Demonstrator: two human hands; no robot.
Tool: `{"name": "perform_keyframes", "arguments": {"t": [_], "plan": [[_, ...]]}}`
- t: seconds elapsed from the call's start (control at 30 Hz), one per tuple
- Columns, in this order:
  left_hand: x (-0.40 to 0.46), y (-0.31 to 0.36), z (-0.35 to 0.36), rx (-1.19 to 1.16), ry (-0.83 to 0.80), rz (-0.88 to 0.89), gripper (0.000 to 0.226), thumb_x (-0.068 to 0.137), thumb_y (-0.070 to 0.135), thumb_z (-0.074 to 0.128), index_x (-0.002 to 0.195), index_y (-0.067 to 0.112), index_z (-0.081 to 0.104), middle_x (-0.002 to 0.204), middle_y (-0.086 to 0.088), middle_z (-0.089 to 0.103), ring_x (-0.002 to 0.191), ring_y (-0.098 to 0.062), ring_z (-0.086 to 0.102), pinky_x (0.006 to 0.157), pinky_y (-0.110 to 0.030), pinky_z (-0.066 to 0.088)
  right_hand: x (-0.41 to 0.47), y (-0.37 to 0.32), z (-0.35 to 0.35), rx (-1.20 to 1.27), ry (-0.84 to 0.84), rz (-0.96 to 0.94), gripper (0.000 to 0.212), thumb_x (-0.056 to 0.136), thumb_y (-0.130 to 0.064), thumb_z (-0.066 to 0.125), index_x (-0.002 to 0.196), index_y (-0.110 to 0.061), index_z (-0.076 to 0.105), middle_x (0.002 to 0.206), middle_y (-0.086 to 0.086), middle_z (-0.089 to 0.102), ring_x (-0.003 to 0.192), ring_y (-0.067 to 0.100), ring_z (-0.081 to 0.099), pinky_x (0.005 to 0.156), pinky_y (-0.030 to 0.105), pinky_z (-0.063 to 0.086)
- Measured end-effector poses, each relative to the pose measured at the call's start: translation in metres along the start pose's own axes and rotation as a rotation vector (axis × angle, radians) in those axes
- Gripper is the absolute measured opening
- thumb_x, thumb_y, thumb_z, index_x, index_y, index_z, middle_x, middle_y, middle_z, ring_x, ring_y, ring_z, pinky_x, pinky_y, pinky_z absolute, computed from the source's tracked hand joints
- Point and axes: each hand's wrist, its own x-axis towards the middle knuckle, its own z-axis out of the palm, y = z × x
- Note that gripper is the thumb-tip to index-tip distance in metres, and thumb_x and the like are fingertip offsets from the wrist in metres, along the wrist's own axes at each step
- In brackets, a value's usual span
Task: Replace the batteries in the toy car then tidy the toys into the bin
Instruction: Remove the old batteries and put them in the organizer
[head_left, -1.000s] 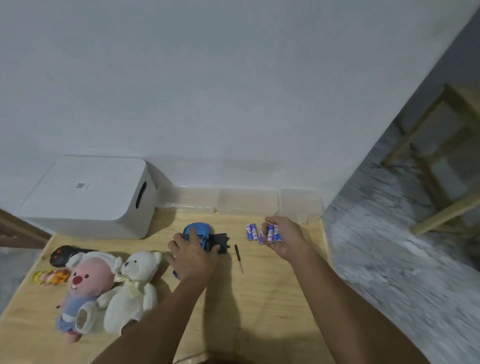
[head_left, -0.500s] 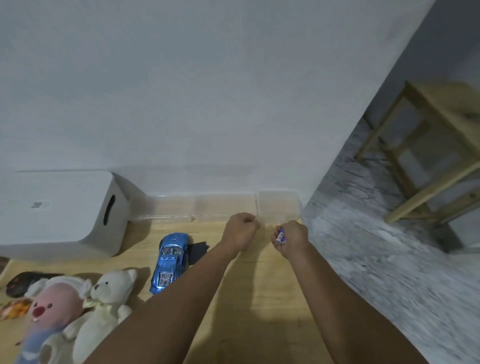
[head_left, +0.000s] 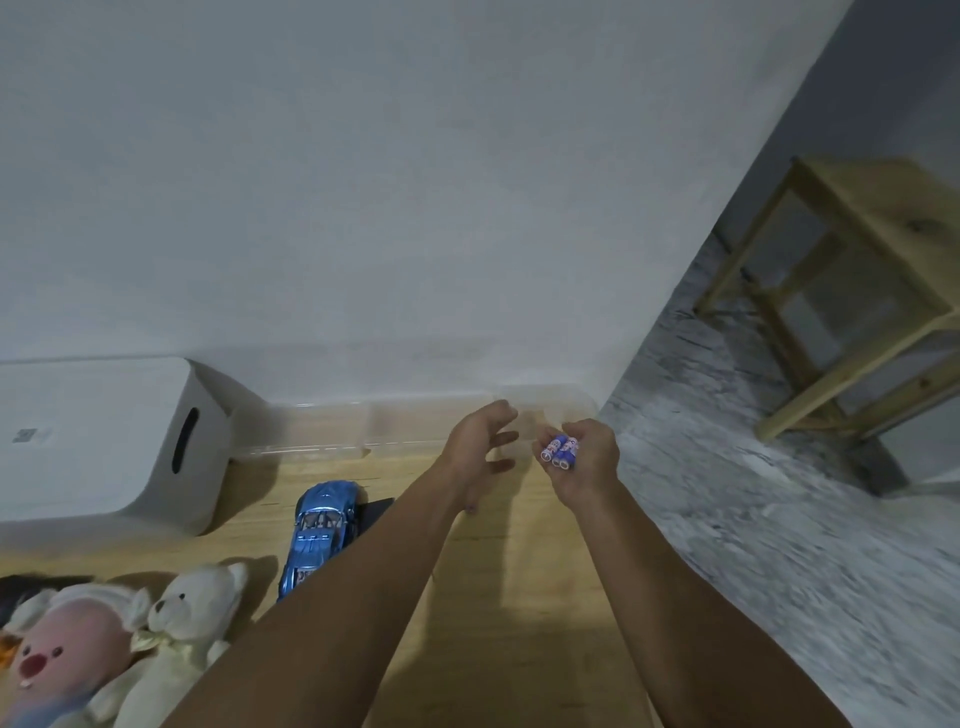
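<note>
The left hand (head_left: 480, 447) has opened since half a second ago: then it was a closed fist beside the right hand, and now its fingers are spread and loosely curved, holding nothing. A second ago it was resting on the toy car (head_left: 318, 535), so it has left the car and come up toward the batteries. The right hand (head_left: 584, 460) has kept its hold, and the batteries (head_left: 558, 451) now show more plainly, a small bunch gripped in curled fingers with their ends pointing toward the left hand. My reading is that the batteries are gathered and the open hand is about to take one or more from the bunch, or to reach into the clear tray (head_left: 540, 402) just beyond both hands; which set these are, old or new, cannot be told.

Both arms reach forward over the wooden table (head_left: 519, 597), hands near each other but apart. The car lies below and to the left of the left hand, with a dark flat piece (head_left: 376, 512) just beside it. The white bin (head_left: 104, 441) stands well to the left, and the soft toys (head_left: 156, 639) lie near the left forearm.
</note>
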Motion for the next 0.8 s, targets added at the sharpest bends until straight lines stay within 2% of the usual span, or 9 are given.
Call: {"name": "perform_keyframes", "arguments": {"t": [0.07,0.13,0.33,0.43,0.53,0.57,0.67,0.73,0.8], "plan": [[0.000,0.004,0.000,0.047,-0.015,0.023,0.041,0.097,0.024,0.048,0.137,0.015,0.048,0.137,0.000,0.053,0.119,-0.020,0.053,0.097,-0.045,0.045,0.003,-0.003,0.002,0.092,-0.021,-0.021,0.039,0.090,-0.009,0.042,0.123,0.012,0.042,0.128,0.017,0.046,0.114,0.043,0.057,0.092,0.047,0.049],[-0.001,0.008,0.001,0.078,-0.017,0.035,0.046,0.097,0.024,0.048,0.142,0.014,0.045,0.140,-0.001,0.051,0.122,-0.021,0.052,0.100,-0.046,0.045,0.003,-0.007,0.005,0.143,-0.024,-0.024,0.039,0.091,-0.013,0.046,0.124,0.007,0.042,0.138,0.018,0.037,0.124,0.044,0.049,0.101,0.052,0.045],[-0.004,0.010,0.003,0.133,-0.016,0.041,0.040,0.097,0.023,0.048,0.137,0.018,0.049,0.131,0.001,0.054,0.119,-0.019,0.053,0.106,-0.048,0.042,0.005,-0.009,0.009,0.094,-0.001,-0.038,0.040,0.092,-0.018,0.050,0.127,-0.002,0.043,0.131,0.015,0.036,0.120,0.040,0.051,0.103,0.049,0.046],[-0.003,0.007,0.003,0.204,0.009,0.033,0.041,0.095,0.026,0.054,0.135,0.019,0.051,0.130,0.002,0.056,0.120,-0.020,0.053,0.105,-0.045,0.042,0.012,-0.008,0.008,0.005,0.089,-0.076,0.024,0.093,-0.013,0.056,0.114,-0.002,0.055,0.115,0.016,0.049,0.112,0.036,0.060,0.099,0.046,0.050],[0.000,0.002,0.001,0.336,0.037,0.043,0.032,0.092,0.026,0.058,0.124,0.024,0.060,0.124,0.000,0.055,0.121,-0.024,0.051,0.098,-0.036,0.041,0.024,-0.004,0.001,-0.225,0.258,-0.206,0.008,0.083,-0.005,0.064,0.089,0.001,0.065,0.093,0.023,0.065,0.080,0.028,0.066,0.079,0.043,0.060],[0.002,0.000,-0.001,0.395,0.043,0.042,0.038,0.091,0.025,0.060,0.128,0.023,0.059,0.127,-0.001,0.055,0.123,-0.024,0.050,0.098,-0.033,0.041,0.027,-0.002,-0.002,-0.308,0.310,-0.258,0.016,0.081,-0.006,0.065,0.096,0.000,0.065,0.093,0.019,0.067,0.075,0.026,0.065,0.073,0.042,0.060],[0.003,-0.007,-0.001,0.703,0.004,0.026,0.063,0.085,0.036,0.058,0.145,0.025,0.043,0.134,-0.004,0.051,0.125,-0.027,0.050,0.098,-0.031,0.041,0.024,-0.002,-0.010,-0.610,0.409,-0.403,0.041,0.081,-0.011,0.068,0.121,-0.009,0.058,0.102,0.005,0.062,0.087,0.024,0.062,0.082,0.037,0.056],[0.005,-0.012,-0.001,0.890,-0.012,-0.011,0.081,0.072,0.052,0.049,0.148,0.031,0.036,0.130,-0.012,0.053,0.121,-0.033,0.052,0.102,-0.039,0.043,0.027,-0.002,-0.016,-0.871,0.420,-0.496,0.039,0.081,-0.015,0.070,0.119,-0.014,0.061,0.117,0.010,0.061,0.101,0.027,0.061,0.083,0.031,0.048],[0.009,-0.016,-0.002,1.009,-0.038,-0.050,0.091,0.065,0.060,0.039,0.151,0.033,0.029,0.129,-0.019,0.053,0.120,-0.039,0.052,0.103,-0.044,0.043,0.032,-0.001,-0.022,-1.040,0.377,-0.561,0.030,0.083,-0.018,0.071,0.112,-0.017,0.066,0.122,0.011,0.058,0.103,0.028,0.062,0.083,0.030,0.047]]}}
